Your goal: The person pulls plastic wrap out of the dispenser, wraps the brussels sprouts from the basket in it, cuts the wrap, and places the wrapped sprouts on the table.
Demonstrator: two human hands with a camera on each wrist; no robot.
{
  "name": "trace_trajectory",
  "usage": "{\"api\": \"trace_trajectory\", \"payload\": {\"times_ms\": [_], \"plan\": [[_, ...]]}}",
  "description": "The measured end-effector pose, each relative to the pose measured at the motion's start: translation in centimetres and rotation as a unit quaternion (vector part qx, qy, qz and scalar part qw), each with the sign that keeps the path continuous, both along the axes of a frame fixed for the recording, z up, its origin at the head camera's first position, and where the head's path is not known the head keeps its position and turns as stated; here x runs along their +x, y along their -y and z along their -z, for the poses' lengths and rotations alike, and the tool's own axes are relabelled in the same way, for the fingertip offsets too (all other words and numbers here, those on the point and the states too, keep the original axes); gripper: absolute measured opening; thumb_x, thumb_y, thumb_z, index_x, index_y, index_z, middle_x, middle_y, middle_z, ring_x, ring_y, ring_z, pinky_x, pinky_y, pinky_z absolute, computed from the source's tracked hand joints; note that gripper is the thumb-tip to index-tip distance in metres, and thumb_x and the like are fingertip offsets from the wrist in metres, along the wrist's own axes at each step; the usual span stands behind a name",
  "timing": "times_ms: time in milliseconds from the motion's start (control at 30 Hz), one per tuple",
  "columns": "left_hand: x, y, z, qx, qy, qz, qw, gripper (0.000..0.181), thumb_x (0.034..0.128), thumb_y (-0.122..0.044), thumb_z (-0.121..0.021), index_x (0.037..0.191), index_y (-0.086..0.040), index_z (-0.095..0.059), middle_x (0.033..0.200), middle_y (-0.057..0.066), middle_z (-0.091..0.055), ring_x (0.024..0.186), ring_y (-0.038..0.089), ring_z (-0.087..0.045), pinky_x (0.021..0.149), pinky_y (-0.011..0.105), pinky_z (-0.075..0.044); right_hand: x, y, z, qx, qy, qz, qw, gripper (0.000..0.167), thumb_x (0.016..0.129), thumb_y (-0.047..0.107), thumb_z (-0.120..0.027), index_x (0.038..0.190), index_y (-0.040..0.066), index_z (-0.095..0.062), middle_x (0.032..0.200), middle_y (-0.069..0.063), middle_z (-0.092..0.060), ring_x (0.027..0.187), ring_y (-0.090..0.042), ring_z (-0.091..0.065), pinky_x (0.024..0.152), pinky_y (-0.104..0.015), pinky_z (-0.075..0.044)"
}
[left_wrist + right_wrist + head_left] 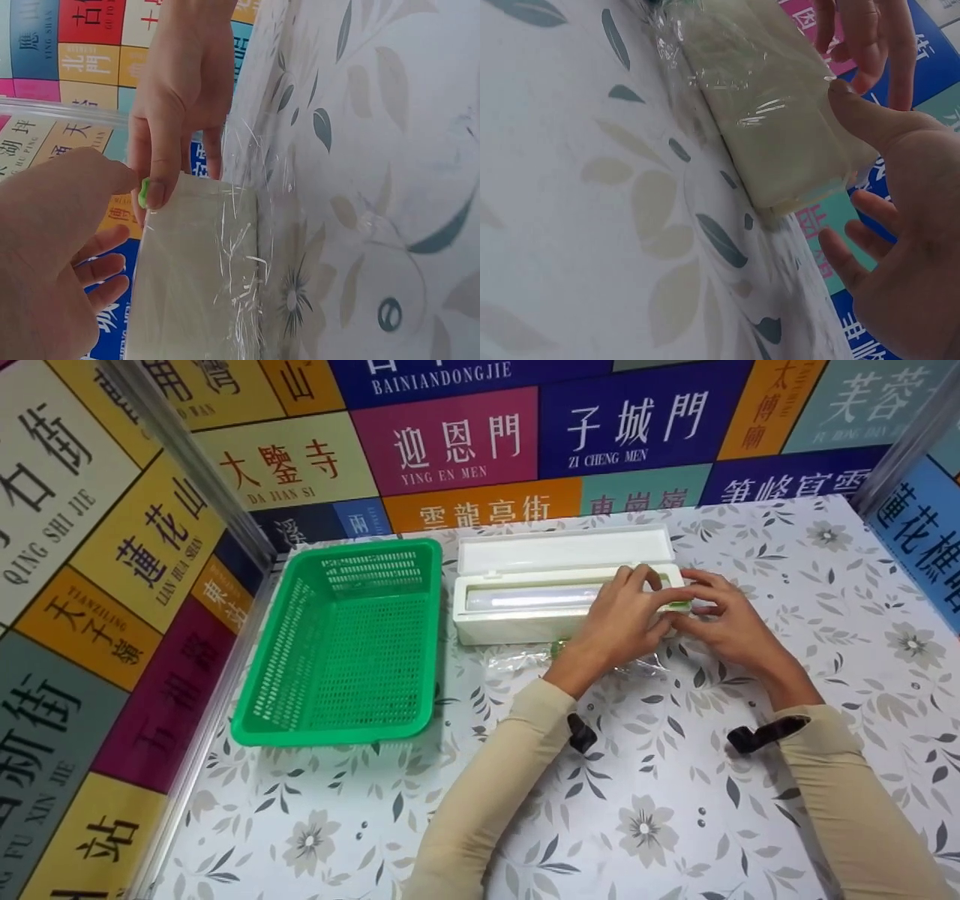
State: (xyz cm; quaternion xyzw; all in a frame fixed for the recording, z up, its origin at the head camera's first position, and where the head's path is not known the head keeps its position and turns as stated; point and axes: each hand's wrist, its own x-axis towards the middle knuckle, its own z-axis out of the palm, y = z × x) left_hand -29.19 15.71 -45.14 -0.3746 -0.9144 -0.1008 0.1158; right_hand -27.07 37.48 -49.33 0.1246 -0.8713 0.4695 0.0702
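Observation:
A long white box (510, 628) lies with its lid (562, 549) folded back, and a roll of clear film (532, 598) rests inside. Loose, crinkled clear film (514, 658) spreads along its front edge. Both hands meet at the box's right end. My right hand (724, 619) pinches a small bright green piece (144, 193) at the box's edge, thumb on top. Beside it, my left hand (619, 615) reaches over the box with bent fingers close to the right thumb. Whether the left fingertips grip anything is hidden.
To the left of the box stands a green perforated plastic basket (435, 660). A flower-patterned cloth (645, 825) covers the table. Panels with large printed characters (450, 442) rise behind it and at both sides.

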Motion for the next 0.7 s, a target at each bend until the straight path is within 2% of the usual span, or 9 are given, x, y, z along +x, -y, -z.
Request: {"api": "trace_trajectory", "payload": {"times_ms": [67,200,300,467,600,700], "plan": [[-0.1,-0.5,-0.2,-0.003,0.003,-0.001,1.0,0.037,0.1101,-0.043,-0.059,0.146,-0.05,-0.063,0.138,-0.003,-0.059,0.121,0.018,-0.052,0.103,0.028,-0.048,0.0,-0.1,0.2,-0.018,-0.005,0.0,0.9998,0.039,0.098,0.003,-0.077,0.135,-0.005,-0.071,0.166,-0.023,-0.044,0.148,-0.025,-0.046,0.096,-0.007,-0.049],[-0.3,-1.2,-0.6,-0.01,0.013,-0.006,0.9998,0.031,0.1093,-0.044,-0.063,0.139,-0.049,-0.068,0.137,-0.006,-0.061,0.124,0.015,-0.053,0.102,0.028,-0.049,0.0,-0.2,0.3,-0.051,-0.004,-0.005,0.9987,0.037,0.098,-0.002,-0.074,0.133,-0.009,-0.07,0.164,-0.023,-0.046,0.14,-0.006,-0.049,0.098,-0.008,-0.054],[-0.4,-1.5,-0.7,-0.016,0.012,-0.013,0.9997,0.028,0.1097,-0.048,-0.061,0.136,-0.049,-0.071,0.133,-0.008,-0.063,0.124,0.013,-0.054,0.1,0.027,-0.049,0.0,0.0,0.1,-0.059,0.005,-0.008,0.9982,0.037,0.098,-0.001,-0.075,0.135,-0.007,-0.07,0.165,-0.02,-0.045,0.146,-0.012,-0.046,0.101,-0.009,-0.053],[-0.8,-1.6,-0.5,-0.022,-0.016,-0.027,0.9993,0.026,0.11,-0.048,-0.059,0.131,-0.05,-0.074,0.128,-0.01,-0.067,0.121,0.011,-0.056,0.1,0.026,-0.05,0.0,0.2,-0.1,-0.039,0.013,0.005,0.9991,0.038,0.098,0.01,-0.081,0.135,0.003,-0.075,0.166,-0.016,-0.046,0.152,-0.032,-0.043,0.103,-0.008,-0.052],[-0.9,-1.4,-0.1,-0.02,-0.027,-0.03,0.999,0.026,0.1089,-0.046,-0.061,0.131,-0.051,-0.074,0.128,-0.012,-0.067,0.121,0.011,-0.057,0.099,0.026,-0.051,0.0,0.2,0.1,-0.036,0.011,0.01,0.9992,0.038,0.097,0.013,-0.083,0.134,0.006,-0.076,0.166,-0.016,-0.047,0.152,-0.035,-0.045,0.102,-0.008,-0.052],[-0.9,-1.0,0.0,-0.021,-0.023,-0.028,0.9991,0.029,0.1075,-0.043,-0.064,0.134,-0.052,-0.072,0.13,-0.013,-0.067,0.121,0.011,-0.058,0.098,0.026,-0.051,0.0,0.2,0.3,-0.036,0.005,0.013,0.9993,0.038,0.097,0.014,-0.083,0.134,0.008,-0.077,0.165,-0.014,-0.049,0.15,-0.033,-0.047,0.101,-0.008,-0.053]]}}
